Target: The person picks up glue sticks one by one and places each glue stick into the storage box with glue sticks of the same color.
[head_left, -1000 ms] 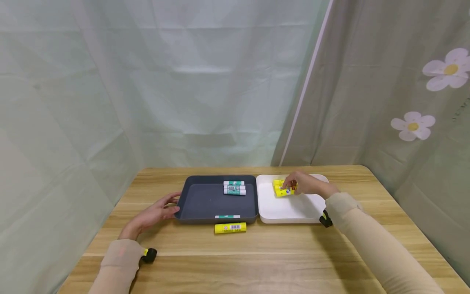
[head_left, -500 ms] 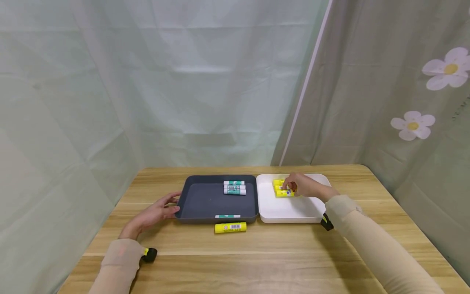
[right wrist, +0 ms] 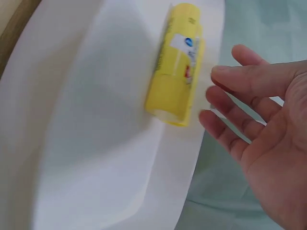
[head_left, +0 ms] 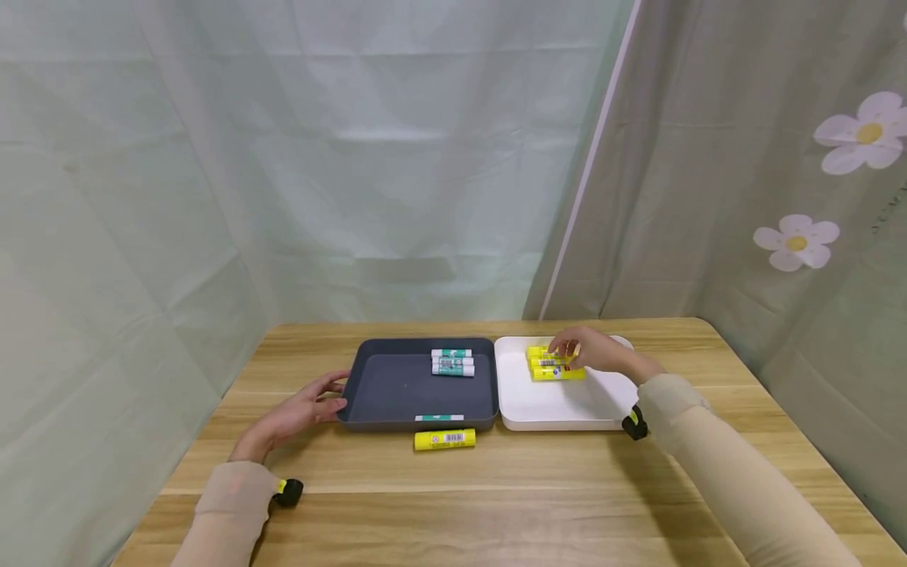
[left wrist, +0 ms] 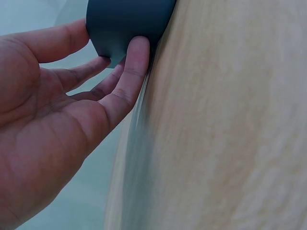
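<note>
Three yellow glue sticks lie side by side in the white tray (head_left: 560, 405); the front glue stick (head_left: 546, 375) shows best. My right hand (head_left: 597, 350) hovers just above them with its fingers loosely bent. In the right wrist view its fingertips stand apart from the yellow glue stick (right wrist: 175, 67), holding nothing. My left hand (head_left: 301, 413) touches the left end of the dark grey tray (head_left: 383, 386), its fingers fairly straight. Close up in the left wrist view, fingertips rest against the grey tray wall (left wrist: 127, 21).
Three green-and-white glue sticks (head_left: 452, 368) lie together in the grey tray. Another green-and-white glue stick (head_left: 439, 417) lies along its front wall. A yellow glue stick (head_left: 445, 439) rests on the wooden table (head_left: 453, 504) before it. Curtains (head_left: 425, 197) hang behind.
The front yellow glue stick has settled straight beside the others. My right hand has let go of it and lifted slightly to the right. The left hand keeps its place.
</note>
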Demonstrator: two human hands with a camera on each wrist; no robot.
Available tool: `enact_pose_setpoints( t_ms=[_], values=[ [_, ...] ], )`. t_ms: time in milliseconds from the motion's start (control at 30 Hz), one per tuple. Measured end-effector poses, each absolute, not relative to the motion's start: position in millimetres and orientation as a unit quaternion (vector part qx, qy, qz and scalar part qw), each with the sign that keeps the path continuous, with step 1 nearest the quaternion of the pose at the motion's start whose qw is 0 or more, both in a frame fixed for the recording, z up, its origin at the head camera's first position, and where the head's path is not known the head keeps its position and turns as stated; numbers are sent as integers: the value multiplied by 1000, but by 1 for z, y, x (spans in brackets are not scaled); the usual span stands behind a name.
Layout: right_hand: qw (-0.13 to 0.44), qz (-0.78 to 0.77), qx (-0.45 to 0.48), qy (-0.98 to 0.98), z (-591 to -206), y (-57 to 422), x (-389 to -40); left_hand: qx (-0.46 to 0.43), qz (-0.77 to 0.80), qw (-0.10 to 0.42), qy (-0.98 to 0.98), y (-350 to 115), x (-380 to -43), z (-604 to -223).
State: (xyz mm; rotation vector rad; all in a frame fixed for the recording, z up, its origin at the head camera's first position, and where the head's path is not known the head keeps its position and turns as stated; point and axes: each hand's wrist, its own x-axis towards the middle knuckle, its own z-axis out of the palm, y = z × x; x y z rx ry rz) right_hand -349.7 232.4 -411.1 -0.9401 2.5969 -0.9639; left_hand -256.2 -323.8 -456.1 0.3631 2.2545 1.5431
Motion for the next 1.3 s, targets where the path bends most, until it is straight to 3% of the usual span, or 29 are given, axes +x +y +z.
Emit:
enact_pose_setpoints(
  t_ms=[600,1300],
  values=[
    [173,-384,-328,846,-391,230,-327,127,545,193,806,-323,-255,-454],
    [143,-389,-343,843,-376,188,-286,120,535,193,814,-323,-258,-456]
  ],
)
